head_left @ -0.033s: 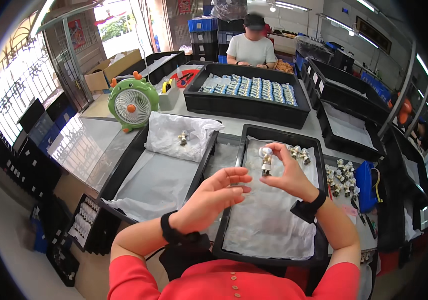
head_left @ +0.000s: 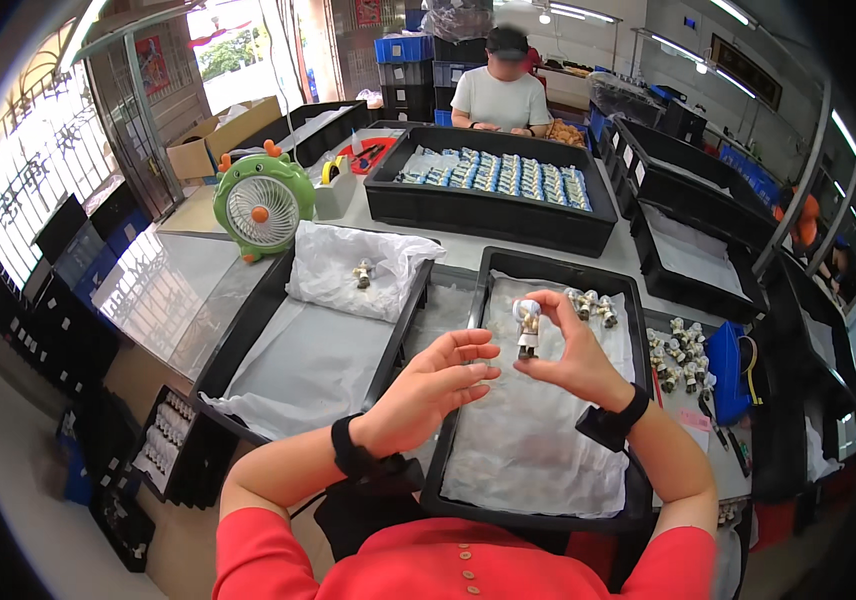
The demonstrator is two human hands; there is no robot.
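Observation:
A small painted figurine [head_left: 527, 330], white on top with dark feet, is held upright by my right hand [head_left: 580, 362], thumb below and fingers at its upper side. This hand is above a black tray [head_left: 438, 490] lined with white paper. Left of the figurine, my left hand [head_left: 426, 388] holds nothing, its fingers apart and pointing toward it. Several similar figurines [head_left: 604, 311] lie at the tray's far right corner. One more figurine [head_left: 363, 273] rests on crumpled white paper [head_left: 323, 262] in the left tray [head_left: 210, 385].
Loose figurines [head_left: 686, 352] are heaped to the right, beside a blue bin [head_left: 728, 375] and hand tools [head_left: 738, 450]. A green fan [head_left: 260, 205] stands at the left. Across the table, a person [head_left: 501, 92] sits behind a big black tray [head_left: 488, 228] with rows of blue-and-white pieces.
My right hand and the figurine have shifted slightly left and down. My left hand keeps nearly the same pose.

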